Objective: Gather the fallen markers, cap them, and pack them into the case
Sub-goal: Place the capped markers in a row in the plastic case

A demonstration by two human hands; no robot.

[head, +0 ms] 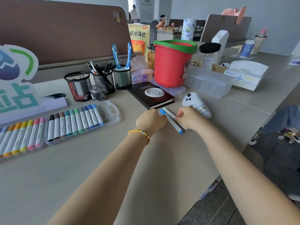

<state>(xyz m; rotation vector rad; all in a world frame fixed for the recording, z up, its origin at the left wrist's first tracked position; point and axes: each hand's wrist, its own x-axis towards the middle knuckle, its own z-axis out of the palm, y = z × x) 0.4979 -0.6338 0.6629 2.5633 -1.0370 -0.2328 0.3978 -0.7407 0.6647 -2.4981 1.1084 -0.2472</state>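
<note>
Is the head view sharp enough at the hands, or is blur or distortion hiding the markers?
Head view: soft even light, no glare; hands, left and right, and blue-capped markers are reasonably sharp; wide-angle stretch bends the frame edges; background people are blurred.

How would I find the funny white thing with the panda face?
Start at the big red plastic bucket with a green rim. On the beige table below it, beside the right hand, lies a white controller-shaped toy. Only it has black panda eyes.
</note>
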